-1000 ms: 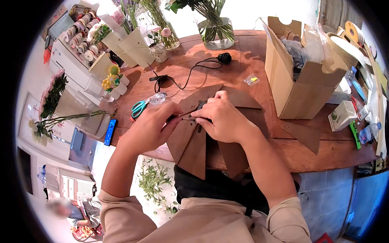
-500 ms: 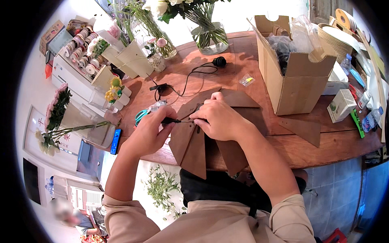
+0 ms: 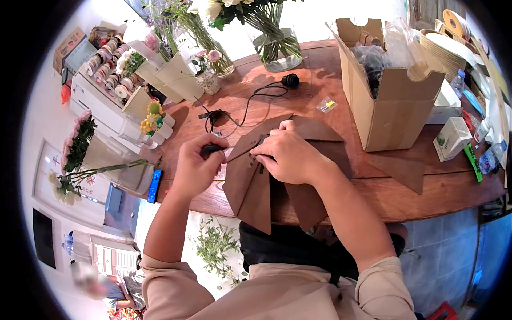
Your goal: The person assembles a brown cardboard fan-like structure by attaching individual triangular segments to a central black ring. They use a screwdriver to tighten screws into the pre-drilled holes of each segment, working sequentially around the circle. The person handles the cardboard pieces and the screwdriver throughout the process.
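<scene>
My left hand [image 3: 196,164] is closed around a screwdriver [image 3: 212,149] with a black handle, held to the left of the brown panels. Its shaft is hard to make out now. Several flat, wedge-shaped brown panels [image 3: 255,200] overlap in a fan on the table in front of me, with small holes near their narrow ends. My right hand [image 3: 290,153] pinches at the middle of this fan, where the narrow ends meet. What lies under its fingertips is hidden.
One loose brown wedge [image 3: 400,172] lies to the right. Behind it stands an open cardboard box [image 3: 397,120]. A black cable [image 3: 248,106] and a small plastic bag [image 3: 326,104] lie beyond the fan. Flower vases [image 3: 282,56] stand at the back, a blue phone-like device [image 3: 154,185] at left.
My left hand has drawn the screwdriver leftward, away from the middle of the fan. It now covers the teal-handled tool behind it. My right hand has stayed in place.
</scene>
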Demonstrator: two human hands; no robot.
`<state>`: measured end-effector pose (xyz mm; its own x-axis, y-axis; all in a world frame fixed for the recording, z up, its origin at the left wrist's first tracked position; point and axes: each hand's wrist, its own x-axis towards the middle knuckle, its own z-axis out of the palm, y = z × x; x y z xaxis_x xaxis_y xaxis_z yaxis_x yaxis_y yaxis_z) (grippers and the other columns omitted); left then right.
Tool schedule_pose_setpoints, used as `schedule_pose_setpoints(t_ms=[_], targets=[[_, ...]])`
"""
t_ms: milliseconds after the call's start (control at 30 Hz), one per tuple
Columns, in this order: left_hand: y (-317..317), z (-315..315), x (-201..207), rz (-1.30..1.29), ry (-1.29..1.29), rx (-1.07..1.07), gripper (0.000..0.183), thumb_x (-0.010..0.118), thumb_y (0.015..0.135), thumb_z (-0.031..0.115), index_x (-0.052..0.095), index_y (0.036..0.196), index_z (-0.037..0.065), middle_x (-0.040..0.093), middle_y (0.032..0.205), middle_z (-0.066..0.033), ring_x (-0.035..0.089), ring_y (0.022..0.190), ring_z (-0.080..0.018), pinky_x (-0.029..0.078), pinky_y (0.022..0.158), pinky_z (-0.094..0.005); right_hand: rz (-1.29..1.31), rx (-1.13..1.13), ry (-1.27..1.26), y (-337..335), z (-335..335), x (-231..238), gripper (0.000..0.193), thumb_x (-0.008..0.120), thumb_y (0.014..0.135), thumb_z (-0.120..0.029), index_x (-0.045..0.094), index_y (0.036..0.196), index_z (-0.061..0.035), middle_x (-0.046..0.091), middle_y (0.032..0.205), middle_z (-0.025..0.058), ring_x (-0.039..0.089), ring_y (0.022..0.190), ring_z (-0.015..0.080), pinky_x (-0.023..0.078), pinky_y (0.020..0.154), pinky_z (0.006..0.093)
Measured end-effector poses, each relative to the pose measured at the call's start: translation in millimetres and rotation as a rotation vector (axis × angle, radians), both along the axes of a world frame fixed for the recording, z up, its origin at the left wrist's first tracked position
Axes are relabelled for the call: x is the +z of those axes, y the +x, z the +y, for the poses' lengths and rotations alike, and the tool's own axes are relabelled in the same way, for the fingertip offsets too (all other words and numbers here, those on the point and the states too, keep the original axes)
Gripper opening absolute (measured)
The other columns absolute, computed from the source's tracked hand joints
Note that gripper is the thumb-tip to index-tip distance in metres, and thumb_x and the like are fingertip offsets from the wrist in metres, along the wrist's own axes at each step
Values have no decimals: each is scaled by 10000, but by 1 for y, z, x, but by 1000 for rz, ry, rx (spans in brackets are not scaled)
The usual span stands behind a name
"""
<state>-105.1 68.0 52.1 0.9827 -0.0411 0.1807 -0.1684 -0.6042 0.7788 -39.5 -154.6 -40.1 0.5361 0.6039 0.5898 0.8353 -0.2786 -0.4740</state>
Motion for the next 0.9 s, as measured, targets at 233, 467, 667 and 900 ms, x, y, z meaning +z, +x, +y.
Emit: schedule_pose_setpoints(t_ms=[233,467,667,900], targets=[[-6,9,-11,51,-145,-180,75,631,975,51,674,985,-10,597,756,17,528,657,-51,408,583,-220,9,-6,-18,-1,-2,2,232,626,951,-188,817,1058,-111,741,888,138,660,919,280,355,998,447],[-6,2,-18,29,-89,-171,67,608,972,29,645,953,-24,573,739,10,501,645,-55,394,577,-240,36,-5,-55,-2,-2,5,227,630,949,-190,818,1050,-111,740,890,144,666,926,282,358,989,442],[-3,2,-23,23,-97,-176,68,601,972,27,645,950,-21,574,735,9,505,645,-55,401,580,-240,20,-13,-39,-1,-2,2,189,693,928,-140,810,1070,-103,727,865,88,638,879,238,337,990,427],[-2,3,-26,9,-110,-148,68,596,970,23,641,943,-20,574,736,8,507,645,-55,411,583,-246,26,-13,-50,-1,-2,3,203,663,937,-165,814,1057,-105,733,874,119,652,900,264,346,993,431]])
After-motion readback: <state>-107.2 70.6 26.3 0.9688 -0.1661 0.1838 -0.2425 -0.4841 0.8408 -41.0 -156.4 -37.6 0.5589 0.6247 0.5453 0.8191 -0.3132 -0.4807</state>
